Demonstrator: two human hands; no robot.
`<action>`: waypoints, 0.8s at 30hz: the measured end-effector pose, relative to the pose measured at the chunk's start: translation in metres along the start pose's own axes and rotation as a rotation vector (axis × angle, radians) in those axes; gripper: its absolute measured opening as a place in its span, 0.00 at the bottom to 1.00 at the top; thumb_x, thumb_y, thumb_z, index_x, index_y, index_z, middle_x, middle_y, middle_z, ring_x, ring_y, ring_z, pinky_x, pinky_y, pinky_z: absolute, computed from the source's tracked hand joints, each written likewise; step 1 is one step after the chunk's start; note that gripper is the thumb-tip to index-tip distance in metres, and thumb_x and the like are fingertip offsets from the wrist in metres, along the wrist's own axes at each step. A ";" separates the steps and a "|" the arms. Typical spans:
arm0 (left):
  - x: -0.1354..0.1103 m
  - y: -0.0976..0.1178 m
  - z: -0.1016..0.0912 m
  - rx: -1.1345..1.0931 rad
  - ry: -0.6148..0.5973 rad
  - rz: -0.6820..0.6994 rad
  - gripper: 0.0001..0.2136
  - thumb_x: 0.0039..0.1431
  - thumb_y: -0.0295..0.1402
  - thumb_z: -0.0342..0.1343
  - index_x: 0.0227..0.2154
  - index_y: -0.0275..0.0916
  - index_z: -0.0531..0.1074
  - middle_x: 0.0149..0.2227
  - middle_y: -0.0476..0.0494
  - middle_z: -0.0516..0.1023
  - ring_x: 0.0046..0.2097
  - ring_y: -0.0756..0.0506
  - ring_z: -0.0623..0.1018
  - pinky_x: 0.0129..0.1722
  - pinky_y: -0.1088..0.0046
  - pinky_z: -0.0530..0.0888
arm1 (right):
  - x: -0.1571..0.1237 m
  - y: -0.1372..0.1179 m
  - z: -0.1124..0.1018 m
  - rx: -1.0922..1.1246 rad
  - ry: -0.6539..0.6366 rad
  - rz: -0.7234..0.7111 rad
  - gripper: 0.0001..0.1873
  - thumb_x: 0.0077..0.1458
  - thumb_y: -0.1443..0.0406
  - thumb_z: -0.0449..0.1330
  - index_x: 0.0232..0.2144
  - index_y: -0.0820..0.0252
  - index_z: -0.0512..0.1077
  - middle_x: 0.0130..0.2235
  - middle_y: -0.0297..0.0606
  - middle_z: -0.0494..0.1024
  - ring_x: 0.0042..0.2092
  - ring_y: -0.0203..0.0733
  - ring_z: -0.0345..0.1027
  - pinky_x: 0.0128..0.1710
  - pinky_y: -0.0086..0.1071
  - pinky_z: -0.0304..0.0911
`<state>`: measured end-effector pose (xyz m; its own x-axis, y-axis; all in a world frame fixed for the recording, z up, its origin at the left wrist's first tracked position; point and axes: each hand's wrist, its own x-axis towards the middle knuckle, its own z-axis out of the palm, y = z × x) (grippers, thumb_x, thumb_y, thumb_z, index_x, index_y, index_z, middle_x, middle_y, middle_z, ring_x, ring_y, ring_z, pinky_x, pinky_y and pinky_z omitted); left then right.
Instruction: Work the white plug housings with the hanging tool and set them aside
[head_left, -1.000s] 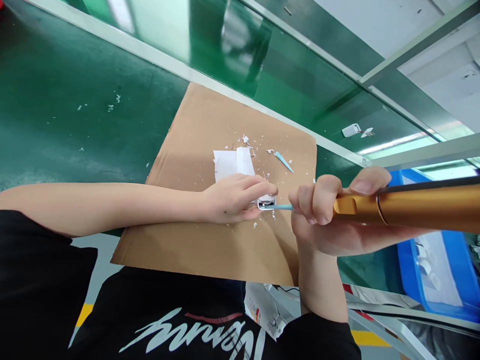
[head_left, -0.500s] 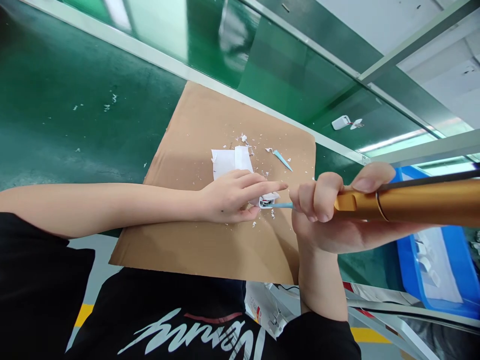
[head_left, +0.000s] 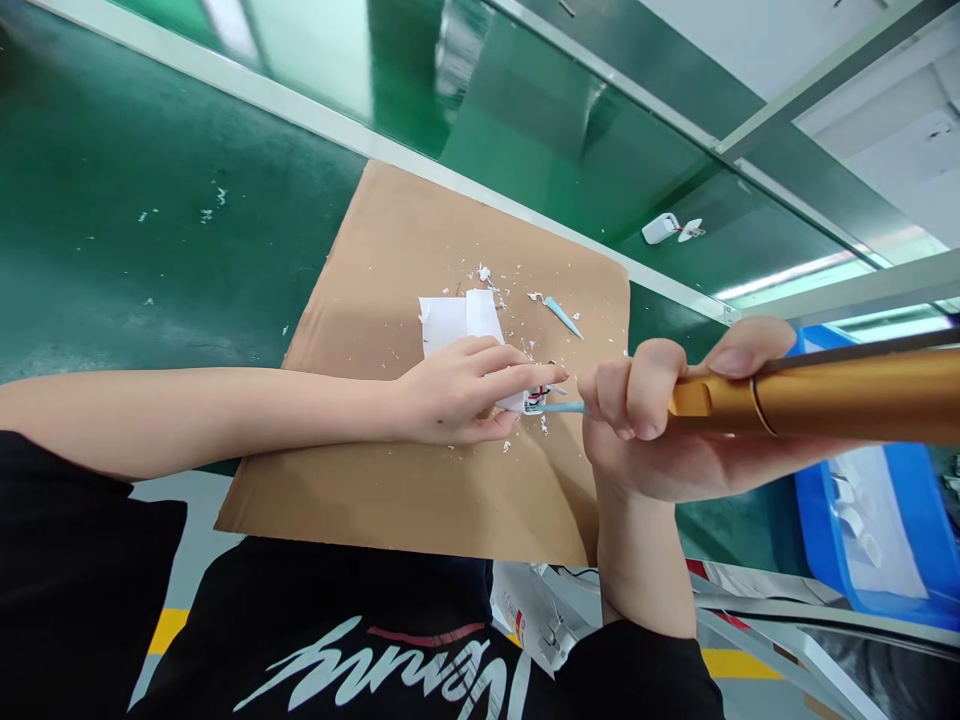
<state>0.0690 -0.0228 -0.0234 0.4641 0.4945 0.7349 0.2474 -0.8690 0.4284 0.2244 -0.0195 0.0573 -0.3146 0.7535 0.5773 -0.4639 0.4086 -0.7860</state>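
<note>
The small white plastic casing with red wires and parts showing at its right end point(head_left: 532, 402) sits low over the middle of the brown cardboard sheet point(head_left: 412, 500). The left hand point(head_left: 476, 392) grips it from the left, a finger stretched along its far side and the thumb on its near side. A thin pale-blue rod-like tip point(head_left: 564, 407) reaches from the right to the casing's exposed end; how deep it goes is too small to tell. The right hand point(head_left: 649, 455) is closed firmly around the gold cylindrical metal-looking tool point(head_left: 847, 395) behind that tip.

Just beyond the left hand lies 1 creased white paper-like sheet point(head_left: 446, 322). To its right is 1 pale-blue pointed sliver point(head_left: 562, 317), with white shavings point(head_left: 484, 272) scattered around. The cardboard lies on the green tabletop point(head_left: 150, 270). Far right is a 2nd white casing point(head_left: 660, 229), wired to a flat white piece point(head_left: 689, 230). At the right, beyond the right forearm, stands 1 blue plastic bin point(head_left: 819, 545) holding white pieces point(head_left: 851, 520).
</note>
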 end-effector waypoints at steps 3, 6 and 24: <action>-0.001 0.000 0.000 0.006 -0.004 -0.011 0.18 0.55 0.24 0.48 0.50 0.38 0.61 0.38 0.44 0.76 0.37 0.49 0.75 0.38 0.72 0.73 | 0.000 0.000 0.001 -0.019 0.015 0.001 0.27 0.56 0.42 0.36 0.31 0.54 0.64 0.13 0.26 0.54 0.13 0.29 0.43 0.14 0.24 0.49; -0.001 0.000 0.000 0.012 -0.015 -0.021 0.19 0.55 0.24 0.48 0.50 0.37 0.62 0.38 0.44 0.76 0.37 0.49 0.75 0.38 0.72 0.73 | 0.000 0.000 0.002 -0.015 0.045 0.013 0.26 0.58 0.45 0.36 0.30 0.54 0.64 0.13 0.26 0.54 0.13 0.30 0.44 0.14 0.24 0.48; -0.001 0.000 -0.002 0.039 -0.061 -0.033 0.19 0.55 0.26 0.49 0.51 0.37 0.61 0.37 0.44 0.75 0.36 0.48 0.75 0.37 0.72 0.72 | -0.001 0.000 0.003 -0.081 0.142 0.066 0.32 0.50 0.35 0.37 0.26 0.53 0.61 0.12 0.25 0.52 0.12 0.27 0.37 0.12 0.24 0.45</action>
<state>0.0670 -0.0233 -0.0237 0.5054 0.5220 0.6871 0.2960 -0.8528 0.4302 0.2223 -0.0217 0.0577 -0.2198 0.8429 0.4912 -0.3759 0.3914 -0.8399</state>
